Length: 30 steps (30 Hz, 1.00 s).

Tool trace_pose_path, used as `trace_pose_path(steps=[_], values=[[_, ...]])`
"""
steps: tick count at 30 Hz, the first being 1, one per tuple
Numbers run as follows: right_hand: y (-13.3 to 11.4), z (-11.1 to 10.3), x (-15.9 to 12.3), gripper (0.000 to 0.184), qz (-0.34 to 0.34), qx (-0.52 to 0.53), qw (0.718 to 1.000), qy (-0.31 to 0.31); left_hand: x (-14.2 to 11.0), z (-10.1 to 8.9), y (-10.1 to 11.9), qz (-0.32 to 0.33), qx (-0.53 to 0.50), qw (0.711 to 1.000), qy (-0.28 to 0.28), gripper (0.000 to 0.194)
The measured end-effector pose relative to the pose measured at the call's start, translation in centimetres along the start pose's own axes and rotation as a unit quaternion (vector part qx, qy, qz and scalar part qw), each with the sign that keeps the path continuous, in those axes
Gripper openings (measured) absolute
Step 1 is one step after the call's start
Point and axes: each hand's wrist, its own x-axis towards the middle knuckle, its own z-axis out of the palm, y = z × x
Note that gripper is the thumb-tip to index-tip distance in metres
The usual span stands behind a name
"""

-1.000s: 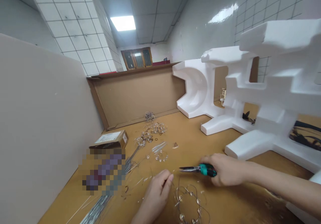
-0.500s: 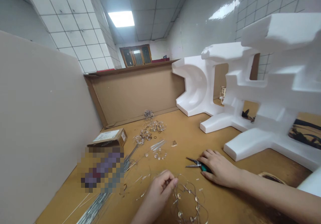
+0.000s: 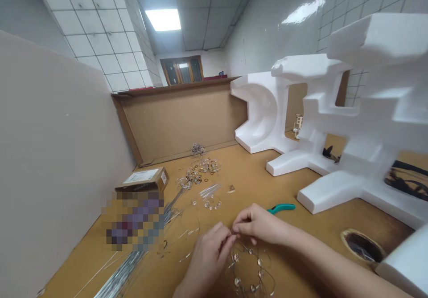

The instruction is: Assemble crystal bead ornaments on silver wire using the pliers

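Note:
My left hand (image 3: 212, 253) is closed in a pinch at the top of a wire ring with clear beads (image 3: 253, 287), whose loose loops spread below the fingers. Fingertip to fingertip with it, my right hand (image 3: 259, 224) pinches at the same spot; what lies between its fingers is too small to make out. Just behind the right hand lie pliers with teal handles (image 3: 282, 207), their jaws hidden by the hand.
Straight wires (image 3: 123, 275) lie in a bundle at left, near a small cardboard box (image 3: 143, 181). Beaded wire rings (image 3: 210, 166) and short clear rods (image 3: 210, 191) sit further back. White foam (image 3: 309, 197) borders the right, with a round table hole (image 3: 363, 246) nearby.
My right hand has let go of the pliers, leaving them on the table, and moved left to meet my left hand. My left hand keeps its pinch on the beaded ring.

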Motion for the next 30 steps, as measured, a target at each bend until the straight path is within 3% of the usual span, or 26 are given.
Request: trace_pose_path(steps=[4, 8, 10, 13, 15, 20, 25, 30], values=[[0.6, 0.2, 0.7, 0.026, 0.027, 0.065, 0.997, -0.016, 0.2, 0.2, -0.3, -0.009, 0.024, 1.000, 0.013, 0.027], [1.8, 0.0, 1.1, 0.027, 0.043, 0.104, 0.993, 0.035, 0.1, 0.3, -0.4, -0.088, -0.012, 0.996, 0.028, 0.021], [2.4, -0.6, 0.9, 0.026, 0.048, 0.113, 0.990, 0.064, -0.1, 0.2, -0.3, -0.129, -0.021, 0.991, 0.000, 0.017], [3.0, -1.5, 0.5, 0.025, 0.054, 0.120, 0.987, 0.087, -0.2, 0.1, 0.3, -0.151, -0.018, 0.984, -0.089, 0.011], [3.1, -1.8, 0.1, 0.023, 0.052, 0.120, 0.987, 0.093, -0.1, 0.2, 0.6, -0.152, -0.024, 0.983, -0.102, 0.013], [2.1, -1.5, -0.4, 0.018, 0.024, 0.113, 0.989, 0.093, 0.4, 0.9, 0.0, -0.171, -0.133, 0.974, -0.061, 0.022], [1.2, -2.0, -0.4, 0.027, 0.022, 0.169, 0.974, 0.152, 0.6, 1.3, -0.7, -0.233, -0.329, 0.915, -0.012, 0.029], [1.3, -2.4, -0.3, 0.036, 0.025, 0.215, 0.958, 0.186, 0.5, 1.2, -0.7, -0.256, -0.395, 0.881, 0.045, 0.030]])
